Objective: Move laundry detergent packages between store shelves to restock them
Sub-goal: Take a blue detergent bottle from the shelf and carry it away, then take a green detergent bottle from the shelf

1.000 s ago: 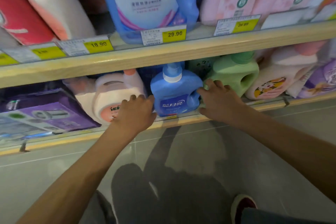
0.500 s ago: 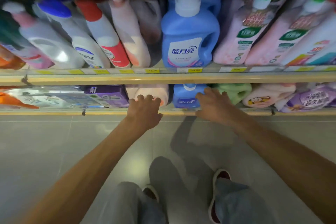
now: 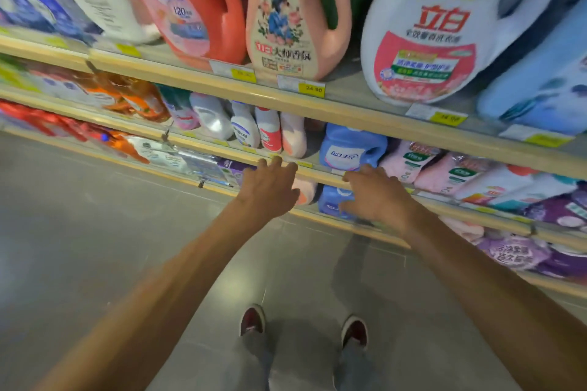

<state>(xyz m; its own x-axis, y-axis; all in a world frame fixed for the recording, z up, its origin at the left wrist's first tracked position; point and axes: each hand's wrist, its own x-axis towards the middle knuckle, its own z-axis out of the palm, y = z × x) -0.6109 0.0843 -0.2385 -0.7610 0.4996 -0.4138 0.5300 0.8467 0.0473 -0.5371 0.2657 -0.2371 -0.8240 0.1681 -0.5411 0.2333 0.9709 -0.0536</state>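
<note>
Feet: I see red shoes [image 3: 252, 320] on the grey floor [image 3: 95, 232], 6 o'clock.
Left hand: left hand [image 3: 270, 187] spread, empty, fingertips over the wooden shelf edge [image 3: 320, 174].
Right hand: right hand [image 3: 378, 197] at its 3 o'clock, fingers splayed, gripping nothing.
Task item: small blue detergent bottle [image 3: 332, 203] on the bottom shelf, partly behind my right hand; I cannot tell whether they touch.
Next shelf: larger blue detergent bottle [image 3: 352, 149] at 12 o'clock of that hand.
Top shelf: red jug [image 3: 190, 3], pink jug [image 3: 295, 16], white jug [image 3: 438, 28].

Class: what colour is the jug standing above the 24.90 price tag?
Pale pink jug with a floral label; head view.
</note>
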